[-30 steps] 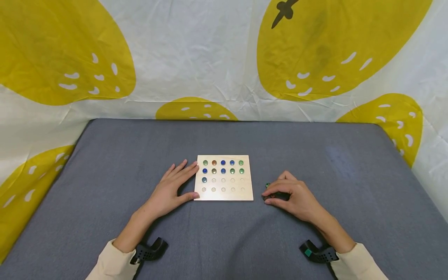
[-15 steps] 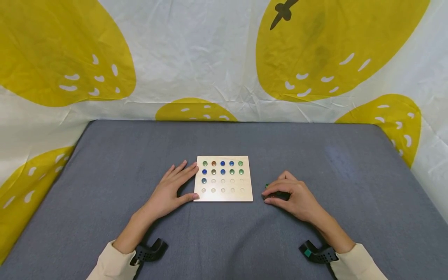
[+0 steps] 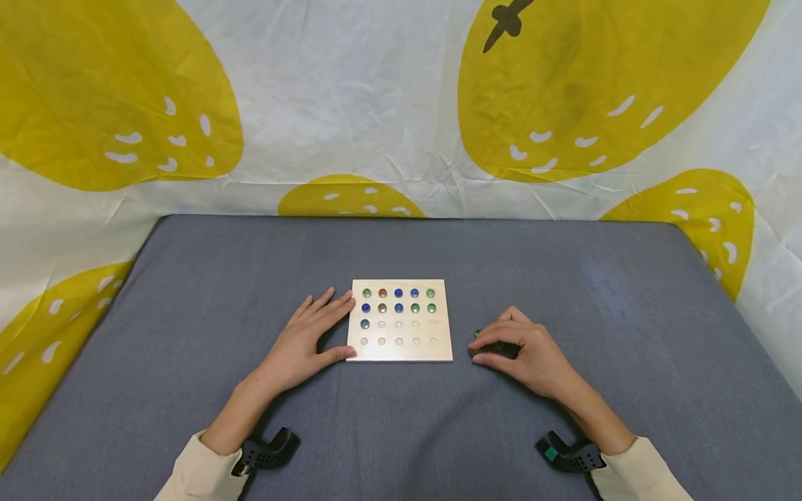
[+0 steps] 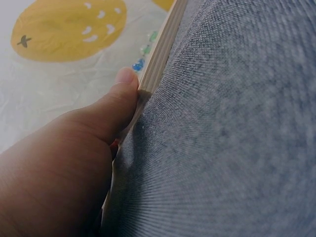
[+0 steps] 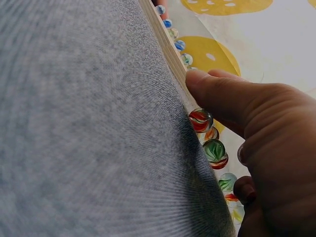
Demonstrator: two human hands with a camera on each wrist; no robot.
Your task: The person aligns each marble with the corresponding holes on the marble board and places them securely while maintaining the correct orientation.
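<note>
Right wrist view: marbles (image 5: 201, 120) lie under the right hand's (image 5: 261, 128) curled fingers (image 5: 217, 91).

A grey cloth (image 3: 401, 431) with a fine woven texture covers the table from edge to edge, with a faint darker patch (image 3: 606, 278) on its far right part. Behind and around it hangs a creased white backdrop (image 3: 351, 90) printed with large yellow fruit shapes (image 3: 589, 76) dotted with white seed marks, one bearing a dark stem (image 3: 506, 21) near the top. Two black camera mounts (image 3: 266, 449) sit at the cream sleeves (image 3: 200, 476) along the near edge.
</note>
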